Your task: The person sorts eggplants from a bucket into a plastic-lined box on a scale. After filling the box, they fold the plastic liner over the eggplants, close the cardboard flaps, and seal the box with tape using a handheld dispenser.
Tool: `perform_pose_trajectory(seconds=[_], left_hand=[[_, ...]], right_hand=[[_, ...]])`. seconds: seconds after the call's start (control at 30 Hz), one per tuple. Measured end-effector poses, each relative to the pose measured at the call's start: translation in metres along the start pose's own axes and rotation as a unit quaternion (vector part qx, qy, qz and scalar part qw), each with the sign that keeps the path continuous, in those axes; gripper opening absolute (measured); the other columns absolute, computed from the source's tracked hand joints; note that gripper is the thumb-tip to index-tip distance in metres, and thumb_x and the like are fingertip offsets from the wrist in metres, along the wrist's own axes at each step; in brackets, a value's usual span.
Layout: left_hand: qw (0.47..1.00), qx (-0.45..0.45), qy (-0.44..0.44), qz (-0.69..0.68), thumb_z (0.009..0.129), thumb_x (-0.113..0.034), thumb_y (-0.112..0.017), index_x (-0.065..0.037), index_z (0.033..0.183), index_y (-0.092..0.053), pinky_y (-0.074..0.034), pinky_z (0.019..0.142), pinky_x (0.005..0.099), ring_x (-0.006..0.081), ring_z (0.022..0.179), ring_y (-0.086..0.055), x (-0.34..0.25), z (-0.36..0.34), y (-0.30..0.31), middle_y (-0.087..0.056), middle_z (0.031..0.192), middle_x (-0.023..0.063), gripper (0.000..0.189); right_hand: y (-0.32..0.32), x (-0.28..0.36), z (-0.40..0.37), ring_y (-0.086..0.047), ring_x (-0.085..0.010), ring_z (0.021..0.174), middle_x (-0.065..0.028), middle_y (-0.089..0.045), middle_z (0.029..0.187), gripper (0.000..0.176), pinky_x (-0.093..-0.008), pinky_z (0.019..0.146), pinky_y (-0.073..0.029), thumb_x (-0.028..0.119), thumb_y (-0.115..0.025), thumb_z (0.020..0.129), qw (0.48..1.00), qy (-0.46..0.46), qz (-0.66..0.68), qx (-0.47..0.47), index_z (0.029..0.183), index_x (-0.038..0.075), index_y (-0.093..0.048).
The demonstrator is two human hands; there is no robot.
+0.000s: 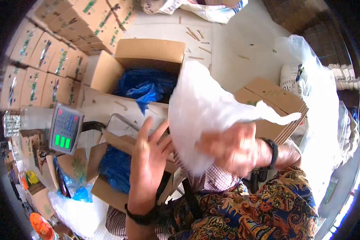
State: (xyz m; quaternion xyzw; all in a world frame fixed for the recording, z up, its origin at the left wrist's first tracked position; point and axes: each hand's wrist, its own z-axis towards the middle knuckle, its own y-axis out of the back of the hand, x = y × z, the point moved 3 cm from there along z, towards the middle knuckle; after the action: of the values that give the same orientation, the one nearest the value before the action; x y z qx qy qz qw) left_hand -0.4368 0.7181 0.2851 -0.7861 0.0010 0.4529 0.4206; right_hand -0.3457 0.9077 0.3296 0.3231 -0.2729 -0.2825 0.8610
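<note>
A white plastic bag [196,100] hangs in front of me, creased and spread out. My right hand [232,146] is closed on its lower right part, blurred by motion. My left hand [150,160] is raised with its fingers apart, just left of the bag and holding nothing. Behind it an open cardboard box [150,50] contains blue plastic [144,86], with a loose corner hanging over the near edge. Left of my left hand, a smaller open box [108,192] also holds blue plastic [115,166].
A scale display [66,128] with lit green digits stands at the left. Stacked cartons [48,56] fill the upper left. Flattened cardboard [268,102] and clear plastic sheeting [324,132] lie at the right. Scraps [194,34] litter the floor.
</note>
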Motion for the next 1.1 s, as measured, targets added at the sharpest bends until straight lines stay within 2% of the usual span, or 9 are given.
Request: perform_pose_trajectory(seconds=[0.07, 0.13, 0.27, 0.53, 0.67, 0.83, 0.97, 1.07, 1.1], left_hand=[[0.999, -0.004, -0.013, -0.031, 0.092, -0.05, -0.055, -0.004, 0.148, -0.021, -0.04, 0.103, 0.0439, 0.0356, 0.128, -0.044, -0.015, 0.001, -0.021, -0.037, 0.142, 0.0307, 0.079], [0.974, -0.079, 0.065, 0.203, 0.089, -0.022, -0.064, 0.0, 0.14, -0.037, -0.046, 0.092, 0.0306, 0.021, 0.111, -0.055, -0.034, -0.015, -0.034, -0.059, 0.122, 0.0155, 0.062], [0.972, -0.123, 0.075, 0.186, 0.087, -0.009, -0.062, 0.001, 0.137, -0.041, -0.047, 0.088, 0.0286, 0.0165, 0.105, -0.057, -0.021, -0.062, -0.013, -0.061, 0.115, 0.0116, 0.055], [0.935, -0.239, -0.249, 0.076, 0.079, 0.001, -0.052, 0.0, 0.139, -0.039, -0.048, 0.093, 0.0358, 0.0241, 0.11, -0.057, -0.066, -0.181, 0.052, -0.056, 0.124, 0.0116, 0.062], [0.929, -0.232, -0.273, 0.093, 0.075, 0.001, -0.05, 0.002, 0.139, -0.036, -0.047, 0.095, 0.036, 0.0248, 0.111, -0.057, -0.058, -0.215, 0.089, -0.053, 0.127, 0.014, 0.065], [0.953, -0.108, -0.282, -0.002, 0.077, 0.001, -0.046, 0.001, 0.14, -0.031, -0.05, 0.095, 0.037, 0.0249, 0.111, -0.058, -0.045, -0.22, 0.094, -0.054, 0.125, 0.0154, 0.064], [0.953, -0.149, -0.252, -0.075, 0.081, -0.001, -0.045, -0.006, 0.14, -0.029, -0.052, 0.091, 0.0362, 0.0228, 0.109, -0.059, -0.036, -0.21, 0.084, -0.054, 0.124, 0.0126, 0.061], [0.957, -0.15, -0.244, -0.048, 0.084, -0.001, -0.045, -0.007, 0.139, -0.031, -0.053, 0.089, 0.0356, 0.0207, 0.109, -0.058, -0.018, -0.202, 0.113, -0.054, 0.124, 0.0117, 0.057], [0.963, -0.163, -0.2, -0.072, 0.086, -0.002, -0.047, -0.007, 0.137, -0.036, -0.05, 0.092, 0.0349, 0.0184, 0.111, -0.056, -0.009, -0.197, 0.122, -0.054, 0.123, 0.0104, 0.053]], right_hand=[[-0.003, 0.045, 0.021, -0.061, -0.0269, 0.105, -0.0211, -0.06, 0.12, 0.044, -0.0336, 0.076, -0.054, 0.015, -0.061, 0.071, 0.996, 0.067, 0.051, 0.043, 0.109, -0.008, -0.061], [-0.009, 0.082, 0.034, -0.06, -0.0267, 0.11, -0.0186, -0.059, 0.124, 0.041, -0.0335, 0.08, -0.052, 0.017, -0.062, 0.072, 0.987, 0.147, -0.019, 0.064, 0.108, -0.002, -0.064], [-0.042, 0.132, 0.032, -0.059, -0.0271, 0.111, -0.0179, -0.059, 0.124, 0.039, -0.0339, 0.081, -0.053, 0.017, -0.062, 0.072, 0.977, 0.185, 0.017, 0.108, 0.106, 0.0, -0.065], [-0.059, 0.172, 0.005, -0.056, -0.029, 0.118, -0.0198, -0.054, 0.13, 0.032, -0.0359, 0.086, -0.052, 0.015, -0.065, 0.076, 0.902, 0.085, 0.284, 0.314, 0.106, 0.003, -0.066], [-0.047, 0.147, 0.061, -0.045, -0.0381, 0.128, -0.0242, -0.039, 0.143, 0.081, -0.0489, 0.098, -0.046, 0.037, -0.075, 0.08, 0.969, -0.103, 0.188, 0.12, 0.142, 0.001, -0.036], [-0.148, 0.116, 0.102, -0.031, -0.043, 0.136, -0.0295, -0.029, 0.147, 0.119, -0.0491, 0.112, -0.03, 0.064, -0.076, 0.067, 0.871, -0.302, 0.331, 0.204, 0.147, -0.002, -0.018], [-0.195, 0.132, 0.117, -0.029, -0.0415, 0.138, -0.03, -0.027, 0.147, 0.121, -0.0465, 0.112, -0.03, 0.062, -0.079, 0.064, 0.848, -0.297, 0.387, 0.207, 0.147, -0.003, -0.019], [-0.186, 0.143, 0.139, -0.032, -0.0417, 0.135, -0.0263, -0.032, 0.145, 0.112, -0.0418, 0.112, -0.031, 0.052, -0.08, 0.069, 0.973, -0.176, 0.109, 0.104, 0.147, -0.002, -0.021], [-0.19, 0.143, 0.143, -0.035, -0.0423, 0.133, -0.025, -0.034, 0.143, 0.103, -0.0422, 0.11, -0.034, 0.04, -0.081, 0.07, 0.955, -0.211, 0.185, 0.094, 0.146, 0.0, -0.023]])
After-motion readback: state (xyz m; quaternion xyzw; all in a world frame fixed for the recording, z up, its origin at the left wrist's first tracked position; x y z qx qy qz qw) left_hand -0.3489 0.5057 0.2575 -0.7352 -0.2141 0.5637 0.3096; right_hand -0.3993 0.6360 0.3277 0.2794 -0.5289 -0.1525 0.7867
